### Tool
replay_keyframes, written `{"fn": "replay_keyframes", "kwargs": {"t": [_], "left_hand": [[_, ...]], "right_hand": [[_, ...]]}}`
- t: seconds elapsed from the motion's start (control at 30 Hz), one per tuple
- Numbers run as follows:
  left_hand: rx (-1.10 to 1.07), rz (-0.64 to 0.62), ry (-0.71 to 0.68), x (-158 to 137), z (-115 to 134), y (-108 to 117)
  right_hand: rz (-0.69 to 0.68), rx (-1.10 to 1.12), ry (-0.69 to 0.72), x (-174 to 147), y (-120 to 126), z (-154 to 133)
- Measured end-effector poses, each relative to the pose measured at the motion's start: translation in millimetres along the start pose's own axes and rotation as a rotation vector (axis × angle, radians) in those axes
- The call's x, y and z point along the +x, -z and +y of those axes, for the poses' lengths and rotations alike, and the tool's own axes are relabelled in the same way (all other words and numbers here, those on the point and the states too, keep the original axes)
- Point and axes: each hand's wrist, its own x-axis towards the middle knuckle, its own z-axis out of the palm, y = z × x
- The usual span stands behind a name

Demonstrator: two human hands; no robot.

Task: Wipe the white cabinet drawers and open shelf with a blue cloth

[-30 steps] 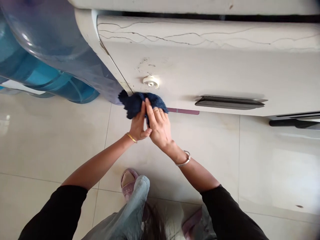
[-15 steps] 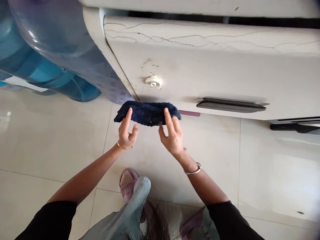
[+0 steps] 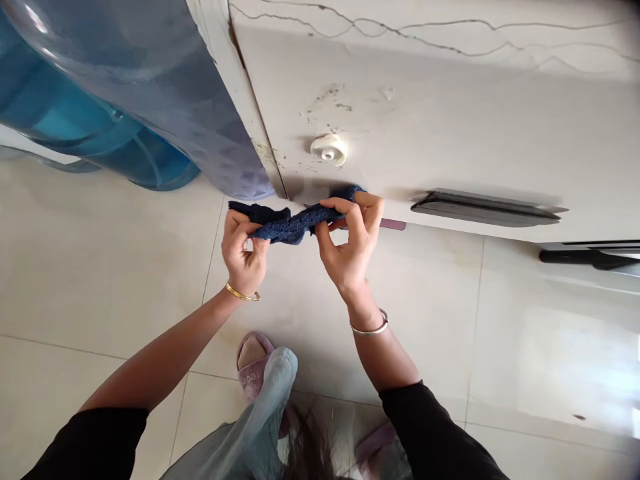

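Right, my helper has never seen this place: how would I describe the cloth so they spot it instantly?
Start at the large white panel. Just below its white knob, the left hand and right hand hold the cloth between them. It is dark navy, fuzzy and bunched, unlike the shiny blue containers at left.

The left edge cropped the blue bottles (image 3: 150,100), the bottom edge the right slipper (image 3: 374,441); the right grip (image 3: 353,257) hid part of the navy cloth (image 3: 295,227).
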Motion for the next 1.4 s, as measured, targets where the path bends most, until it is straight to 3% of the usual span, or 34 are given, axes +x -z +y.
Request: {"fn": "replay_keyframes", "kwargs": {"t": [0.13, 0.33, 0.43, 0.67, 0.83, 1.0, 1.13, 1.3, 1.4], "left_hand": [[0.087, 0.053, -0.053, 14.9, 8.6, 7.9], [-0.121, -0.204, -0.191, 18.4, 36.7, 2.5], [-0.120, -0.219, -0.272, 22.5, 43.5, -1.2], [-0.006, -0.176, -0.266, 35.8, 28.0, -16.5], [-0.043, -0.099, -0.346, 32.6, 15.3, -35.3], [-0.091, -0.127, -0.354, 30.7, 7.5, -44.3], [-0.152, -0.120, -0.326, 27.7, 2.3, -44.7], [-0.209, -0.008, -0.214, 23.4, -2.0, -41.5], [-0.190, -0.057, -0.219, 20.9, 0.6, -41.2]], "right_hand": [[-0.113, 0.072, 0.045, -15.0, 1.9, 7.5], [-0.154, 0.162, 0.030, -26.0, -5.0, 9.9], [-0.126, 0.184, 0.019, -23.4, -3.7, 10.1], [0.143, 0.026, -0.027, 2.1, 1.4, 13.1], [0.193, 0.028, -0.101, 19.0, -13.0, 16.8], [0.267, 0.144, -0.119, 25.6, -23.6, 18.8], [0.301, 0.124, -0.091, 33.1, -31.5, 5.9], [0.274, 0.073, 0.004, 39.2, -41.2, -8.8], [0.257, 0.041, -0.002, 37.4, -35.8, -1.0]]}}
